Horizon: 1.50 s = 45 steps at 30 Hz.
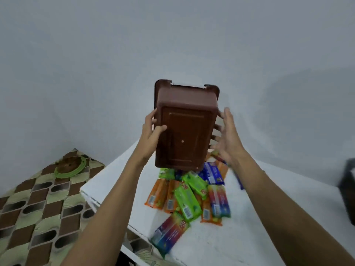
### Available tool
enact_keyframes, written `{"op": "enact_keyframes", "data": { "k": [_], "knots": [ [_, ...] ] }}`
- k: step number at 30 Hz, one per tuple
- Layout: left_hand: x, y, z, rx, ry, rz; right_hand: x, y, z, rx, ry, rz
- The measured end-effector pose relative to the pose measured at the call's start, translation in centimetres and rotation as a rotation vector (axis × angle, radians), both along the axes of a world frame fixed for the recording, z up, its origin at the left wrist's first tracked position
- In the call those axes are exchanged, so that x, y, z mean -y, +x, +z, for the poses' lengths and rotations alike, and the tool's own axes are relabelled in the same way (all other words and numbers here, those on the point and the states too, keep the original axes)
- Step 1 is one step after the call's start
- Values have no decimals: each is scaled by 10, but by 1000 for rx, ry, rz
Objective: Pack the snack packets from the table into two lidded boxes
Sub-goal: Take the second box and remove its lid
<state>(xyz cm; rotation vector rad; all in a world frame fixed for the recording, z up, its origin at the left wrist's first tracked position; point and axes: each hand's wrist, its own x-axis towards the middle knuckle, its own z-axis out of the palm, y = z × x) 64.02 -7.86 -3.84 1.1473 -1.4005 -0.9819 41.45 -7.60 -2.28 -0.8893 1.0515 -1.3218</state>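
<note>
A brown plastic box (184, 129) is held up in the air above the table, its underside turned toward me and its mouth facing away. My left hand (151, 131) grips its left side, thumb on the bottom face. At the box's right side is my right hand (226, 135), fingers spread and blurred, touching or just off the wall. Below the box several snack packets (187, 198) in orange, green, blue and rainbow wrappers lie heaped on the white table (269, 217). One rainbow packet (169, 232) lies near the table's front-left edge.
A dark object (348, 189) sits at the table's right edge, blurred. On the patterned floor (38, 208) to the left lies a green ring-shaped thing (72, 167). A plain grey wall fills the background.
</note>
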Motion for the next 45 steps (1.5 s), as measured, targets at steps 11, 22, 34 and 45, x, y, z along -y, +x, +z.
{"op": "enact_keyframes", "data": {
  "k": [11, 22, 34, 45],
  "knots": [
    [-65, -181, 11, -300, 234, -130, -108, -209, 15, -25, 185, -192],
    [-148, -284, -36, -169, 294, -213, -216, -303, -35, -289, 242, -187],
    [-180, -241, -80, 121, 164, -408, -252, -313, -94, -1382, 341, -229],
    [-141, -206, -106, 11, 446, -605, -290, -308, -105, -1720, -183, -127]
  ]
}}
